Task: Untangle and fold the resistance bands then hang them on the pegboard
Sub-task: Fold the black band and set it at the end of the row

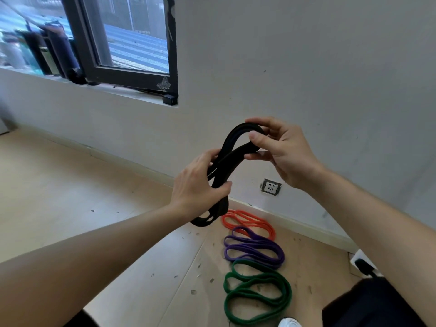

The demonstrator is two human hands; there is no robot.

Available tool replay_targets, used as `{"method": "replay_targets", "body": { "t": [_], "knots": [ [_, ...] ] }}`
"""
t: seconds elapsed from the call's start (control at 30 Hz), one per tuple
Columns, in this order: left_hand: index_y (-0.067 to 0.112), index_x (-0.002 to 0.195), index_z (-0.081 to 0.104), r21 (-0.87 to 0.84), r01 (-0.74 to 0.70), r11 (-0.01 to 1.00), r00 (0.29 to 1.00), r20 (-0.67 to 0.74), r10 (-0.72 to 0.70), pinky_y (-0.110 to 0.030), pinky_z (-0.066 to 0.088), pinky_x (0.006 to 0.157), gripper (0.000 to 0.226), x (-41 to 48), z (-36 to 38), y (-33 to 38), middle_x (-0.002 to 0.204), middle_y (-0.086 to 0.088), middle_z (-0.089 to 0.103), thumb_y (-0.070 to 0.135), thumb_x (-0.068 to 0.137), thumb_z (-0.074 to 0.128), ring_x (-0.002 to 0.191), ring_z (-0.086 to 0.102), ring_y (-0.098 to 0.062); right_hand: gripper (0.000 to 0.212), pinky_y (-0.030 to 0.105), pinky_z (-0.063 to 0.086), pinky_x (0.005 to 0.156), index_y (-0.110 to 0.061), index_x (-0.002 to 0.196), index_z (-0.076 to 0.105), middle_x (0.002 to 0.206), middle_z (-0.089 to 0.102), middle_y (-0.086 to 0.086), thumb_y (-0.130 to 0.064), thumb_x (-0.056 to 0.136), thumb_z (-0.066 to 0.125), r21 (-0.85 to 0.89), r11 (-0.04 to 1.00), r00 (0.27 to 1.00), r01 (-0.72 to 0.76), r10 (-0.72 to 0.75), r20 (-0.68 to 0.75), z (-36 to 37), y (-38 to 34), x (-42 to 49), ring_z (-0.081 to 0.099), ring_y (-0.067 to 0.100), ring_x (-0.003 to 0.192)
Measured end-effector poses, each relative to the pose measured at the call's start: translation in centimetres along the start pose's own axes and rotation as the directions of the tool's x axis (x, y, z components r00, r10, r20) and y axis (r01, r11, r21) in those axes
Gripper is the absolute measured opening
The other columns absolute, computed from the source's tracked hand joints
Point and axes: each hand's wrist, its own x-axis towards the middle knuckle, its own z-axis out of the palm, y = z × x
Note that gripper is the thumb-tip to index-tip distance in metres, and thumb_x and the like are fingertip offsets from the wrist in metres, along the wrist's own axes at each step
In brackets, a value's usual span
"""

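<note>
Black band material: flat, matte rubber strap (pixel 233 159), wide and smooth, doubled into several parallel layers.
Black band shape: an elongated loop that arches at the top, crosses over itself at mid-length and ends in a small bunched loop hanging below the lower hand.
Black band location: held in the air between both hands, in front of the wall (pixel 306 67) and above the floor (pixel 70 185).
Left hand grip: left hand (pixel 198 185) is clenched around the crossing point of the strands; the thumb presses across the front and the fingers wrap behind.
Right hand grip: right hand (pixel 280 149) pinches the top bend of the loop, thumb under the arch, index finger curved over it, remaining fingers curled beneath the lower strand.
Hand pose: left hand low, back of the hand to the camera; right hand higher and further right, its wrist bent; both forearms are bare and extended forward.
Floor bands: orange band (pixel 250 223), purple band (pixel 254 247) and green band (pixel 259 278) lie in a row near the wall base, each in flattened, overlapping oval loops; orange is thinnest, green widest.
Floor surface: pale wood-look panels with scattered dark specks.
Wall fittings: a socket (pixel 271 187) low on the wall; a dark-framed window (pixel 127 43) at upper left.
</note>
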Motion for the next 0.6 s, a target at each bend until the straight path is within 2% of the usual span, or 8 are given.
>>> {"method": "replay_targets", "body": {
  "t": [0.1, 0.23, 0.3, 0.37, 0.43, 0.53, 0.6],
  "knots": [
    [0.033, 0.122, 0.058, 0.051, -0.023, 0.998, 0.999, 0.026, 0.022, -0.041, 0.058, 0.082, 0.049, 0.2, -0.5, -1.2, 0.107, 0.016, 0.071, 0.045, 0.077, 0.073, 0.099, 0.069, -0.008, 0.027, 0.033, 0.062, 0.071, -0.002, 0.122, 0.065, 0.097, 0.063, 0.012, 0.002, 0.096, 0.06, 0.075, 0.996, 0.999, -0.047, 0.048, -0.008, -0.8, 0.0, -0.2, 0.07, 0.021, 0.083],
    [0.03, 0.11, 0.069, 0.113, -0.072, 0.991, 0.996, 0.053, 0.066, -0.03, 0.055, 0.073, 0.03, 0.4, -1.7, -2.1, 0.094, 0.017, 0.073, 0.034, 0.082, 0.079, 0.091, 0.071, -0.008, 0.025, 0.031, 0.061, 0.07, -0.004, 0.119, 0.067, 0.092, 0.064, 0.008, 0.002, 0.096, 0.058, 0.111, 0.988, 0.993, -0.109, 0.113, -0.033, -2.0, 0.4, -0.5, 0.069, 0.019, 0.081],
    [0.031, 0.105, 0.072, 0.159, -0.075, 0.984, 0.997, 0.046, 0.068, -0.025, 0.05, 0.065, 0.026, 0.7, -2.2, -2.3, 0.084, 0.02, 0.071, 0.029, 0.081, 0.079, 0.082, 0.069, -0.005, 0.025, 0.031, 0.061, 0.069, -0.006, 0.117, 0.068, 0.089, 0.063, 0.009, 0.002, 0.096, 0.058, 0.099, 0.984, 0.988, -0.149, 0.153, -0.031, -2.5, 0.8, -0.8, 0.069, 0.02, 0.08],
    [0.031, 0.101, 0.074, 0.17, -0.058, 0.984, 0.996, 0.083, 0.044, -0.02, 0.042, 0.061, 0.024, 0.7, -2.6, -2.4, 0.073, 0.026, 0.063, 0.027, 0.078, 0.08, 0.07, 0.063, 0.005, 0.025, 0.031, 0.061, 0.068, -0.008, 0.115, 0.068, 0.09, 0.062, 0.013, 0.003, 0.095, 0.059, 0.068, 0.977, 0.979, -0.201, 0.203, -0.025, -3.0, 1.3, -1.5, 0.068, 0.022, 0.081],
    [0.033, 0.1, 0.075, 0.189, -0.058, 0.98, 0.982, 0.188, 0.022, -0.016, 0.039, 0.058, 0.023, 0.2, -3.2, -2.4, 0.067, 0.029, 0.059, 0.028, 0.078, 0.08, 0.065, 0.059, 0.01, 0.026, 0.033, 0.062, 0.068, -0.009, 0.116, 0.068, 0.092, 0.063, 0.017, 0.003, 0.094, 0.062, -0.036, 0.962, 0.963, -0.269, 0.269, -0.021, -3.4, 2.0, -2.4, 0.069, 0.028, 0.084],
    [0.037, 0.103, 0.074, 0.31, -0.173, 0.935, 0.916, 0.399, 0.037, -0.026, 0.05, 0.059, 0.025, -1.7, -3.7, -2.3, 0.074, 0.019, 0.067, 0.034, 0.079, 0.076, 0.069, 0.064, -0.004, 0.027, 0.041, 0.063, 0.074, -0.01, 0.117, 0.065, 0.093, 0.067, 0.021, 0.002, 0.093, 0.065, -0.229, 0.89, 0.913, -0.395, 0.409, 0.015, -3.8, 4.4, -4.6, 0.071, 0.037, 0.088],
    [0.038, 0.103, 0.072, 0.373, -0.217, 0.902, 0.845, 0.534, -0.017, -0.028, 0.051, 0.06, 0.024, -3.4, -3.4, -2.5, 0.079, 0.014, 0.071, 0.037, 0.079, 0.072, 0.073, 0.064, -0.011, 0.026, 0.044, 0.063, 0.076, -0.012, 0.116, 0.064, 0.091, 0.068, 0.02, 0.001, 0.093, 0.065, -0.312, 0.827, 0.864, -0.469, 0.502, 0.034, -3.9, 6.8, -6.5, 0.073, 0.034, 0.082]
  ]
}}
